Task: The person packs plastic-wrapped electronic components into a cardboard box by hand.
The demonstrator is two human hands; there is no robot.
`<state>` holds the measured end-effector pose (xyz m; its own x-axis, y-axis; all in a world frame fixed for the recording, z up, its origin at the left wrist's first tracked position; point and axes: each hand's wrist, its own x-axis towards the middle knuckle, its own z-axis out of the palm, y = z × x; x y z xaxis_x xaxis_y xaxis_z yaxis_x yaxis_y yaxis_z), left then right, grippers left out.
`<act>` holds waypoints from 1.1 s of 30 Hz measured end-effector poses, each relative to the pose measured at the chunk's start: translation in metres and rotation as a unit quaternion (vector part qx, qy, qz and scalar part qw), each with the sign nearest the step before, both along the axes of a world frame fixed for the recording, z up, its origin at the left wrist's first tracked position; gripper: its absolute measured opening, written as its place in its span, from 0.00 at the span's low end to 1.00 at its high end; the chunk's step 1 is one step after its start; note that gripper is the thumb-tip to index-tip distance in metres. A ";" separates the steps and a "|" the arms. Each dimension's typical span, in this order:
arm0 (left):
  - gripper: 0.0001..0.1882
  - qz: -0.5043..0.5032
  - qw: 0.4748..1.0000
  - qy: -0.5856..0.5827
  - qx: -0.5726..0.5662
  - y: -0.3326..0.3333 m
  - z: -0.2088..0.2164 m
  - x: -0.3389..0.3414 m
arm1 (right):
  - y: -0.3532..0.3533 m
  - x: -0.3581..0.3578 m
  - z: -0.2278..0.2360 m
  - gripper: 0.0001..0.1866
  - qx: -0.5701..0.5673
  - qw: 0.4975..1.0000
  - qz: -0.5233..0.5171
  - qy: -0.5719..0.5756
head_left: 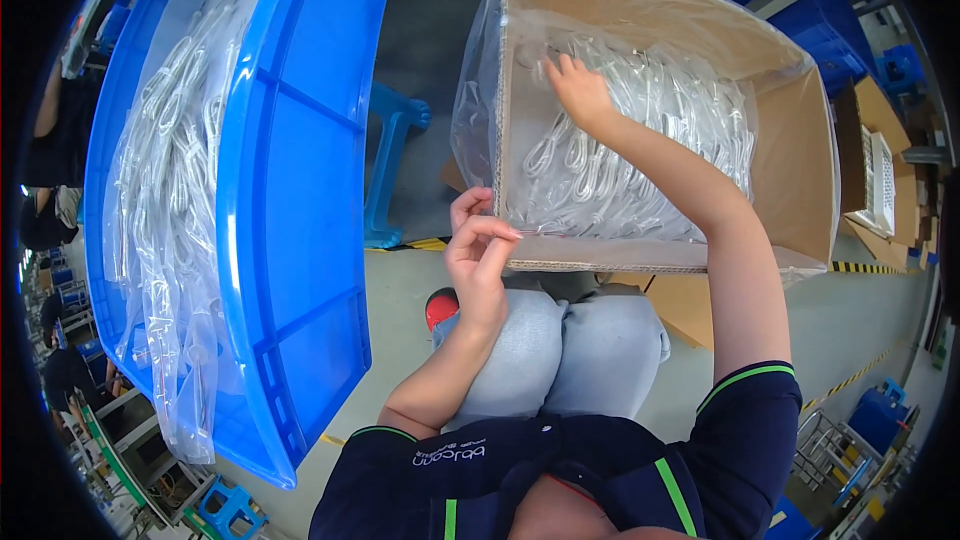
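Small clear plastic bags of coiled white cables (640, 130) fill the bottom of a large open cardboard box (785, 155) in front of me. My right hand (582, 92) reaches into the box over the bags at its far left. Its fingers are slightly bent and apart, and I see nothing held in them. My left hand (478, 255) is closed at the near left corner of the box, thumb and fingers pinching the cardboard edge. A clear plastic liner (475, 110) hangs over the box's left wall.
On the left stands a large blue plastic bin (300, 160) holding more bagged white cables (170, 180). A blue stool (385, 160) is between bin and box. Another open carton (875, 160) lies at the far right. A blue stool (232, 510) is at the lower left.
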<state>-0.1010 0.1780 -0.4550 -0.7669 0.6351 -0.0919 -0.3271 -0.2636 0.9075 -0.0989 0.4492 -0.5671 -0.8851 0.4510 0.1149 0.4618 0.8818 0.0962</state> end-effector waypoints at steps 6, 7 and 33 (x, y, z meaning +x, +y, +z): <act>0.08 -0.006 1.000 0.018 -0.012 0.000 -0.002 0.000 | 0.013 -0.029 0.003 0.16 -0.047 0.989 -0.069 -0.123; 0.07 -0.007 1.000 0.016 -0.013 -0.002 -0.002 -0.002 | 0.007 -0.033 0.007 0.16 -0.050 0.989 -0.063 -0.122; 0.08 -0.027 1.000 0.005 -0.010 0.003 -0.002 -0.003 | 0.023 -0.011 0.013 0.27 0.062 0.960 0.271 0.026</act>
